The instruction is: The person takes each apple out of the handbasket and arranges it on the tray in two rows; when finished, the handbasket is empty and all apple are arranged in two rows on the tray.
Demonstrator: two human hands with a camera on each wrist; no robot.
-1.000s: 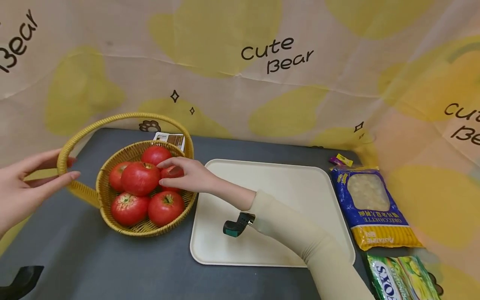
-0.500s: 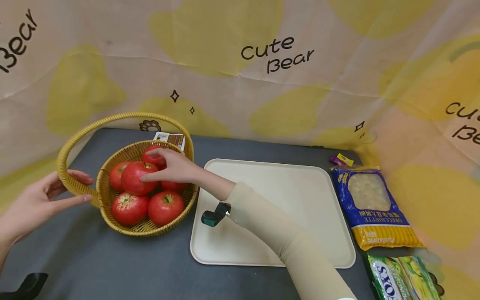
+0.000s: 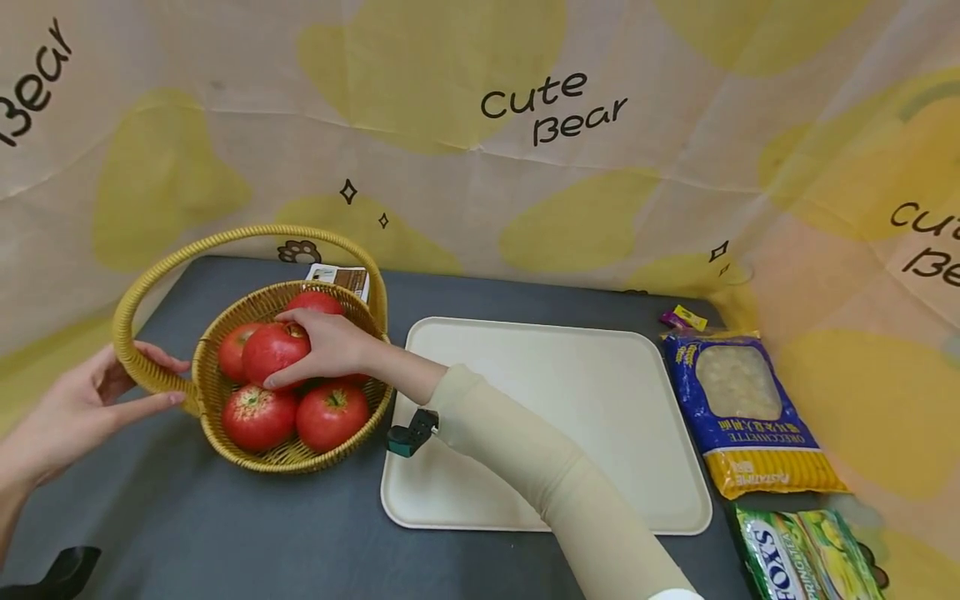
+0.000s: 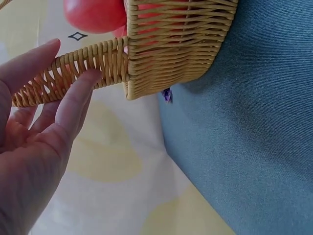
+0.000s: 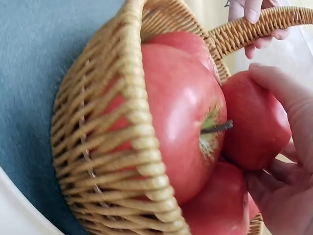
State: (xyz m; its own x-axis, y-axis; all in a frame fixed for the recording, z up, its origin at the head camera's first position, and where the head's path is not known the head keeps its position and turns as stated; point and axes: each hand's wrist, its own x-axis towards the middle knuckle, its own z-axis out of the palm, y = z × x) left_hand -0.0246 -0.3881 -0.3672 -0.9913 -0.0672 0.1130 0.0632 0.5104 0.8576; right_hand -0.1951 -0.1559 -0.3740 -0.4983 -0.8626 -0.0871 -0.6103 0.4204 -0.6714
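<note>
A woven yellow basket (image 3: 225, 446) with a hoop handle (image 3: 131, 367) stands on the dark table, filled with several red apples. My right hand (image 3: 294, 350) reaches in from the right and grips the topmost apple (image 3: 262, 354), thumb above and fingers below. In the right wrist view that hand (image 5: 266, 129) curls round the apple (image 5: 244, 112), which rests against a bigger apple (image 5: 181, 112). My left hand (image 3: 174, 382) pinches the handle low on its left side. The left wrist view shows the handle (image 4: 105, 58) between that hand's fingers (image 4: 73, 98).
A cream tray (image 3: 600, 392) lies right of the basket. Beyond it are a blue and yellow pasta bag (image 3: 742, 408), a green packet (image 3: 802, 554) and a small wrapped sweet (image 3: 682, 319). A small box (image 3: 339, 277) lies behind the basket. Printed cloth walls the table.
My right hand has slid left across the apples and closed round the top one. My left hand has dropped from the upper handle to grip it near the basket's rim.
</note>
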